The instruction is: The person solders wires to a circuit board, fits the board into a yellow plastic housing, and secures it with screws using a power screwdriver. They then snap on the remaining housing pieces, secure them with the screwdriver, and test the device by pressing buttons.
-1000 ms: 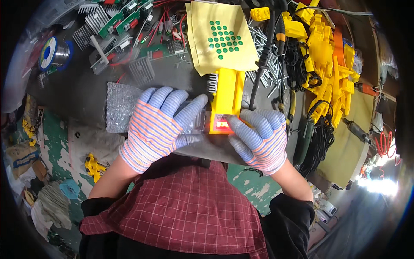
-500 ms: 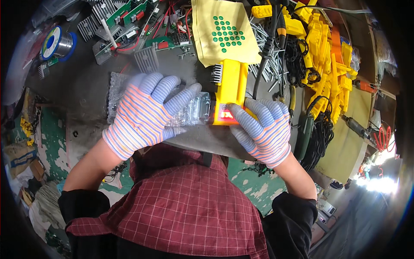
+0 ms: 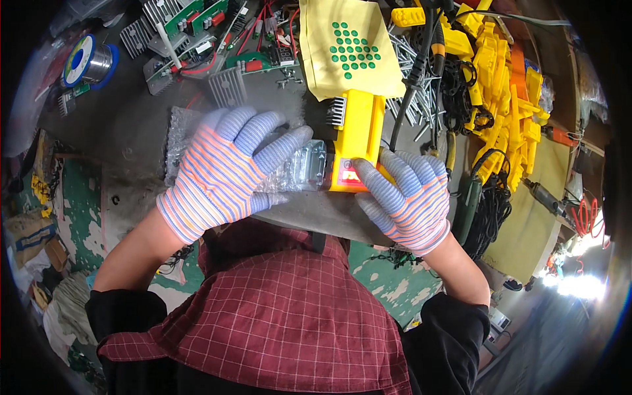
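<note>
My left hand (image 3: 224, 168), in a striped knit glove, lies over bubble wrap (image 3: 176, 141) with fingers stretched and thumb apart. Its thumb and forefinger straddle a clear plastic piece (image 3: 309, 166), part of which the hand hides. That piece butts against the lower left end of a yellow plastic casing (image 3: 355, 128), which shows a red-lit panel (image 3: 347, 176) and a finned heat sink (image 3: 336, 111) at its side. My right hand (image 3: 411, 201), gloved alike, grips the casing's lower end, its forefinger by the panel; the other fingertips are partly hidden.
A yellow sheet with green round stickers (image 3: 352, 49) touches the casing's top. Circuit boards (image 3: 197, 23), heat sinks and a solder spool (image 3: 89, 62) lie at the far left. Long screws (image 3: 418, 85), black cables (image 3: 487, 224) and a pile of yellow casings (image 3: 510, 105) are at the right.
The bench and everything on it sit slightly farther right in view. Both hands keep nearly the same pose on the same things.
</note>
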Motion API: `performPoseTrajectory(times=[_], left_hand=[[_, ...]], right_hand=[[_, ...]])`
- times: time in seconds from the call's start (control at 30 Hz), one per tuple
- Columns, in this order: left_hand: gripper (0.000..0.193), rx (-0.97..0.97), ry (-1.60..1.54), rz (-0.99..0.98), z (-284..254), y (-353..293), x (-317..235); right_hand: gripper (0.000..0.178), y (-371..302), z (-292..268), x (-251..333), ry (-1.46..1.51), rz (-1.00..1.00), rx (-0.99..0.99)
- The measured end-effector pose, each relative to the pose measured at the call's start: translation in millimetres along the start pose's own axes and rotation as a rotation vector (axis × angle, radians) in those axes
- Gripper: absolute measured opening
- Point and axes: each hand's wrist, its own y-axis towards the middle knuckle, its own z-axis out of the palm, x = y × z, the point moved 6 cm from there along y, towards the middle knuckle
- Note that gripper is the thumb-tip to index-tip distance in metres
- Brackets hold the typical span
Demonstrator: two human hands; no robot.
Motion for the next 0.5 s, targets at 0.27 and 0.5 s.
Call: performPoseTrajectory(times=[0.27,0.5], left_hand=[[0.077,-0.029,0.027,0.029,0.4,2.7,1.2],[0.078,-0.037,0.022,0.038,1.0,2.5,1.6]], right_hand=[[0.055,-1.7,1.3,-1.3,-0.001,0.004,0.025],[0.051,-3.3,4.4,-1.3,-0.002,0.047,0.111]])
